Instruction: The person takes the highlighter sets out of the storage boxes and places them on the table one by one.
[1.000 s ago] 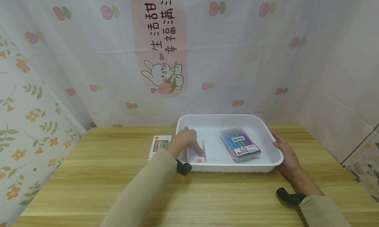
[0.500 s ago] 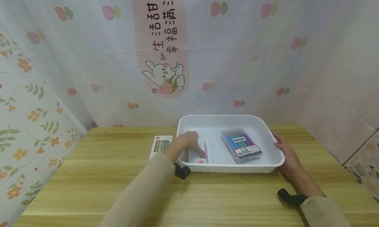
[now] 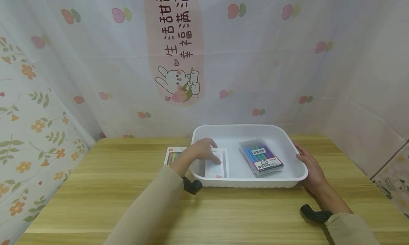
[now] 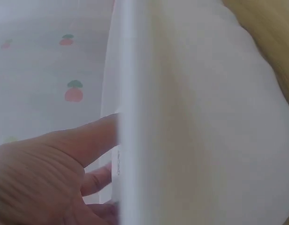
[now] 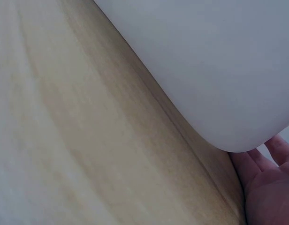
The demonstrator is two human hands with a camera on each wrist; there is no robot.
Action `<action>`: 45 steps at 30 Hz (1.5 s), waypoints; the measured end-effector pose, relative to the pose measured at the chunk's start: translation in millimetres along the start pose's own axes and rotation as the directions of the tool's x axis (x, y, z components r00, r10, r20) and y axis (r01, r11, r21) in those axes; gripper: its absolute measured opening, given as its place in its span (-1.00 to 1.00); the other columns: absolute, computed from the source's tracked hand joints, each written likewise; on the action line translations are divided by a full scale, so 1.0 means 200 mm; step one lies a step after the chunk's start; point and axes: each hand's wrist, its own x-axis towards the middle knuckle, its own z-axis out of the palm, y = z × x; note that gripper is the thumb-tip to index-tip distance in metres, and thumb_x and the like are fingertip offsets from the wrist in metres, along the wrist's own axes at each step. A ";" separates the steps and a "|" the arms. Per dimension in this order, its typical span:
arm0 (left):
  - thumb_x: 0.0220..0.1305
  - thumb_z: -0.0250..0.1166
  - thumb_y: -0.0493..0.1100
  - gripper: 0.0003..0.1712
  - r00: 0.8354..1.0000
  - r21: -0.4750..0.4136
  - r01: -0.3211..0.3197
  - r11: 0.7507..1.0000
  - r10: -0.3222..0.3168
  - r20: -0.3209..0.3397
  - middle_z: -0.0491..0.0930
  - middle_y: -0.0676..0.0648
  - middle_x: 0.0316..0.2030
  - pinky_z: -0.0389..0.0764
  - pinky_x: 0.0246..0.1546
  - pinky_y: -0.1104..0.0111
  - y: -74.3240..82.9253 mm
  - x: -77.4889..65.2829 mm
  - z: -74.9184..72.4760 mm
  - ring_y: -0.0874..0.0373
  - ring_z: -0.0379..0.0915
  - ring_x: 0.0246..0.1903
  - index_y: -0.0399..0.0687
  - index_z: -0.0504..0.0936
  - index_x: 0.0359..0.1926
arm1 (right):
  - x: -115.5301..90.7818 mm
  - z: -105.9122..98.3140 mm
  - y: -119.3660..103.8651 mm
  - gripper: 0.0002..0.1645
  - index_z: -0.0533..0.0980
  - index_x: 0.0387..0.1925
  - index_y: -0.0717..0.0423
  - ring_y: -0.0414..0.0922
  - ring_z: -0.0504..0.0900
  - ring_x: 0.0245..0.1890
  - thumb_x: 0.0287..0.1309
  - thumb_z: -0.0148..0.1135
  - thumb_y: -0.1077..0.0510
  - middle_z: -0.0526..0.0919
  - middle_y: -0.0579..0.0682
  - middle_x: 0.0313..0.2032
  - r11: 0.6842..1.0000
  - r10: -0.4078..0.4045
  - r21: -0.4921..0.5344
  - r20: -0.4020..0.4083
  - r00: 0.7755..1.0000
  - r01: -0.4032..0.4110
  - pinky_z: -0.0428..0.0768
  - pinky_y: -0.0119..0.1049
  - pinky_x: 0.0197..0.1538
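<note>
A white tray (image 3: pixel 236 134) sits on the table. My left hand (image 3: pixel 203 149) reaches over its left rim and holds a flat white box (image 3: pixel 213 169) with a small red mark. In the left wrist view the tray wall (image 4: pixel 196 112) hides the thumb tip and most of the box from my hand (image 4: pixel 46 173). My right hand (image 3: pixel 311 170) grips the tray's right side, thumb at the rim. The right wrist view shows those fingers (image 5: pixel 252 166) behind the tray's corner. A clear pack of coloured pens (image 3: pixel 259 155) lies inside the tray, right of the box.
Left of the tray, a white box with coloured sticks in its window (image 3: pixel 170 157) lies on the wooden table (image 3: pixel 105 188), partly behind my left forearm. A printed curtain (image 3: pixel 127 71) hangs close behind the tray.
The flat white box has shifted slightly right and shows more of its face, seemingly raised. My left wrist has moved a little left. The right hand still grips the tray.
</note>
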 end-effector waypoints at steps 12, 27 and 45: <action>0.07 0.53 -0.27 -0.42 1.000 -0.321 -0.026 0.947 0.024 -0.007 0.57 -0.18 0.13 0.64 0.04 0.20 -0.03 -0.09 -0.06 0.05 0.57 -0.10 0.01 0.65 0.17 | 0.00 0.00 -0.01 -0.33 -0.10 0.63 -0.11 -0.63 0.47 0.13 0.61 -0.29 0.00 0.05 -0.24 0.57 1.000 0.009 -0.003 -0.004 1.000 -0.009 0.56 -0.64 0.07; 0.10 0.51 -0.29 -0.30 0.971 -0.283 -0.231 0.931 0.241 0.001 0.65 -0.07 0.11 0.59 0.19 0.07 -0.09 -0.11 -0.05 -0.05 0.51 0.18 0.11 0.57 0.30 | 0.00 0.00 0.00 -0.32 -0.11 0.63 -0.05 -0.63 0.48 0.14 0.62 -0.30 0.01 0.03 -0.17 0.60 1.000 -0.001 -0.007 0.005 1.000 0.001 0.57 -0.63 0.09; 0.33 0.34 -0.29 -0.47 0.962 -0.476 -0.267 0.838 0.258 -0.085 0.48 -0.23 0.16 0.78 -0.20 0.24 -0.08 -0.15 -0.04 0.00 0.62 -0.10 0.04 0.46 0.27 | 0.00 0.00 -0.01 -0.33 -0.10 0.63 -0.11 -0.65 0.47 0.12 0.62 -0.31 -0.01 0.00 -0.18 0.60 0.999 0.018 -0.047 -0.014 1.000 -0.019 0.57 -0.64 0.06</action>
